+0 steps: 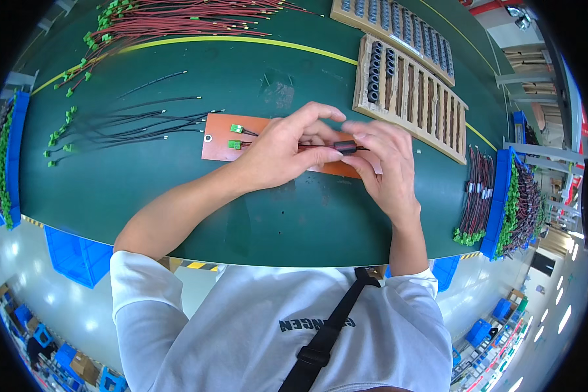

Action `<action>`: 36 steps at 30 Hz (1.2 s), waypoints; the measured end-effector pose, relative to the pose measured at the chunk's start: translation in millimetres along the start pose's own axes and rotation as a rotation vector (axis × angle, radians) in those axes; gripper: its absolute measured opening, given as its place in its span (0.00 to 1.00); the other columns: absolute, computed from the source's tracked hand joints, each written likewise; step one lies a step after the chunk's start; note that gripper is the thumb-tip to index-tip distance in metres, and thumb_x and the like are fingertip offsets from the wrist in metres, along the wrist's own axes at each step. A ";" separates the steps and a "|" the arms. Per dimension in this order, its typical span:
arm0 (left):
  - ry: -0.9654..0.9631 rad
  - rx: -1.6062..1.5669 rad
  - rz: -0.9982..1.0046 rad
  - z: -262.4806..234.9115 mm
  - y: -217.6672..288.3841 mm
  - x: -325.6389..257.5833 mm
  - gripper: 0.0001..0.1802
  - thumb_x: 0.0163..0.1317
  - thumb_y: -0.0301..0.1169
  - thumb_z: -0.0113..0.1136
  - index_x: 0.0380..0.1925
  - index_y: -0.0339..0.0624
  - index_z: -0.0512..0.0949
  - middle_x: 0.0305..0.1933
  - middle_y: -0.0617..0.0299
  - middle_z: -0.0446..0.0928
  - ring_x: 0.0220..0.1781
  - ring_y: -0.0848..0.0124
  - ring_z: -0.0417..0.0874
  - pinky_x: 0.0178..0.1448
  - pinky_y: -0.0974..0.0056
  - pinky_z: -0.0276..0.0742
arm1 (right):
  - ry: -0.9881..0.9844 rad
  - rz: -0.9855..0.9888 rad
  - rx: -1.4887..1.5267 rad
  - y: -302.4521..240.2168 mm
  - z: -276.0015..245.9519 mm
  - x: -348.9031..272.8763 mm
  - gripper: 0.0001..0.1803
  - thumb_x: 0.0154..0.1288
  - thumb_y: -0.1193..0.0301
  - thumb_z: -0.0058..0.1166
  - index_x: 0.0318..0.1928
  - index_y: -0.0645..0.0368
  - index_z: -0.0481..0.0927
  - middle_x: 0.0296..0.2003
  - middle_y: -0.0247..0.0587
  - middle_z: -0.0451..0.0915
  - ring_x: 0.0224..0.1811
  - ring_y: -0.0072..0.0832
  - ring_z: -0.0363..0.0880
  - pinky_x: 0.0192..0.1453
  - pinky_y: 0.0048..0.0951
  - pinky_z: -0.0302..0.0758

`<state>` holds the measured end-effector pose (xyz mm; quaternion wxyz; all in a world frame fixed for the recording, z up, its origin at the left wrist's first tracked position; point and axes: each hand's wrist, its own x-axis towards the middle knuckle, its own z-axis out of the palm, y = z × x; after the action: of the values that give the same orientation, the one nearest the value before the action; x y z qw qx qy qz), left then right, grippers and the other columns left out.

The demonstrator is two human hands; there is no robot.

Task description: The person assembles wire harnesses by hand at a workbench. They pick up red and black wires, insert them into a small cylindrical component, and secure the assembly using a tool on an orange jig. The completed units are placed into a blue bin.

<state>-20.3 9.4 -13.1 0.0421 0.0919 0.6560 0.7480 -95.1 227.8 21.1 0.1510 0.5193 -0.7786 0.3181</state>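
Over an orange-brown board (217, 138) my two hands meet around a dark cylindrical ferrite core (345, 147). My left hand (284, 149) is closed, its thumb and fingers pinching the wires at the core's left end. From the other side, my right hand (387, 155) grips the core between thumb and fingers. Two green connectors (234, 144) lie on the board's left part, and their dark and red wires run under my left hand to the core. My fingers hide part of the wires.
Loose black wires (130, 127) with green connectors lie at the left. Red wire bundles (176, 23) spread across the far left. Wooden slotted trays (431, 98) with dark cores stand at the far right. Wire bundles (478, 193) and blue bins (501, 202) sit along the right edge.
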 end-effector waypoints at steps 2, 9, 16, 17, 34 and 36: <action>0.007 -0.046 -0.071 -1.2 -0.7 -1.0 0.28 0.66 0.18 0.65 0.66 0.35 0.69 0.51 0.59 0.80 0.46 0.73 0.84 0.52 0.68 0.82 | 0.141 -0.050 -0.089 -9.6 -5.2 11.9 0.32 0.49 0.75 0.76 0.57 0.53 0.77 0.55 0.44 0.82 0.56 0.45 0.80 0.60 0.42 0.74; -0.030 0.035 0.087 -5.3 5.6 2.5 0.24 0.70 0.18 0.61 0.66 0.34 0.75 0.51 0.61 0.75 0.53 0.74 0.81 0.55 0.70 0.81 | 0.684 0.502 0.657 11.8 -12.5 -38.1 0.30 0.71 0.70 0.64 0.67 0.62 0.63 0.48 0.40 0.77 0.42 0.24 0.73 0.48 0.27 0.75; -0.127 -0.076 0.056 3.7 1.9 1.9 0.21 0.73 0.23 0.60 0.65 0.33 0.76 0.46 0.62 0.76 0.43 0.76 0.80 0.50 0.69 0.80 | 0.202 0.745 1.046 -0.3 7.2 -25.0 0.16 0.78 0.71 0.55 0.58 0.69 0.78 0.41 0.38 0.82 0.34 0.20 0.77 0.41 0.24 0.77; -0.137 -0.089 0.064 4.8 1.3 2.3 0.21 0.73 0.24 0.60 0.65 0.32 0.76 0.46 0.62 0.77 0.42 0.76 0.80 0.48 0.69 0.80 | 0.172 0.730 1.002 0.6 8.1 -26.2 0.13 0.78 0.71 0.54 0.54 0.69 0.81 0.38 0.38 0.83 0.32 0.20 0.78 0.40 0.24 0.78; -0.225 0.111 -0.233 8.3 11.0 3.6 0.21 0.77 0.30 0.57 0.65 0.33 0.75 0.50 0.62 0.83 0.49 0.76 0.81 0.57 0.69 0.78 | 0.159 0.721 0.682 1.0 4.9 -27.3 0.15 0.78 0.65 0.55 0.45 0.63 0.90 0.19 0.32 0.78 0.21 0.15 0.76 0.26 0.23 0.73; -0.229 0.085 -0.229 8.9 11.0 2.8 0.21 0.77 0.30 0.57 0.65 0.33 0.76 0.49 0.62 0.83 0.49 0.77 0.81 0.56 0.69 0.78 | 0.162 0.723 0.695 3.6 5.6 -30.0 0.15 0.78 0.65 0.56 0.45 0.63 0.90 0.19 0.32 0.79 0.21 0.16 0.77 0.26 0.23 0.74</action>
<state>-20.8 17.0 -0.9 0.1976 0.1027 0.6840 0.6947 -85.4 246.5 -1.3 -0.0907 0.2098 -0.7427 0.6295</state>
